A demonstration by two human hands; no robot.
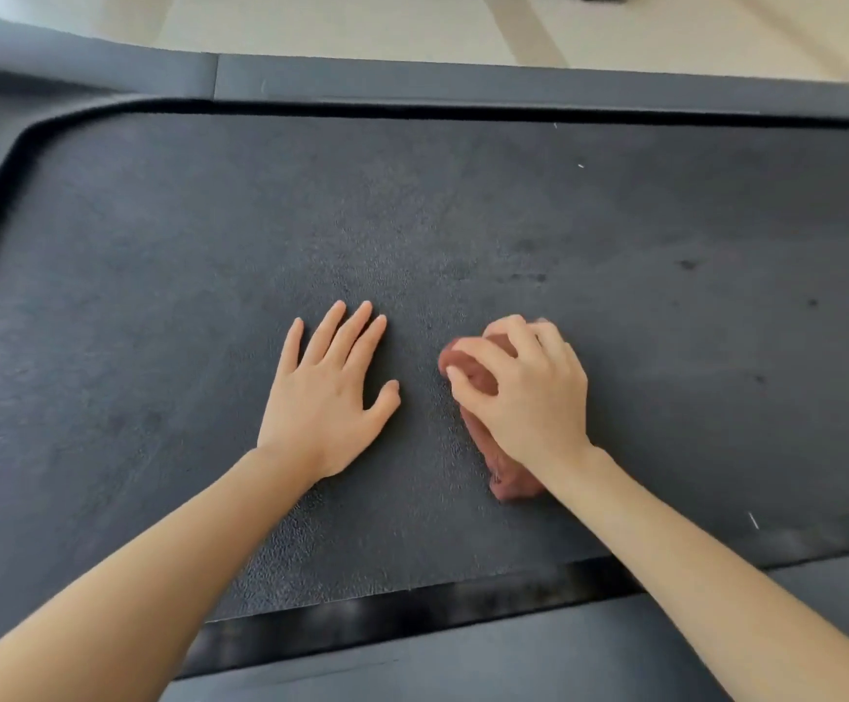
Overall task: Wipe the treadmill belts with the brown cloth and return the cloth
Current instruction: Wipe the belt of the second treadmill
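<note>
The left hand [326, 397] is laid flat on the treadmill belt [159, 296], just left of the right hand [529, 392], under which the cloth [508, 481] is gripped, with the far rail [463, 81] behind and the near rail [513, 661] in front.

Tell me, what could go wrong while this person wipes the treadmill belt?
The left hand lies flat on the belt; if the belt rolls under it, the person could slip. The brown cloth is bunched small under the right hand, so each stroke probably covers little, and the dark spots further right might be missed.
</note>
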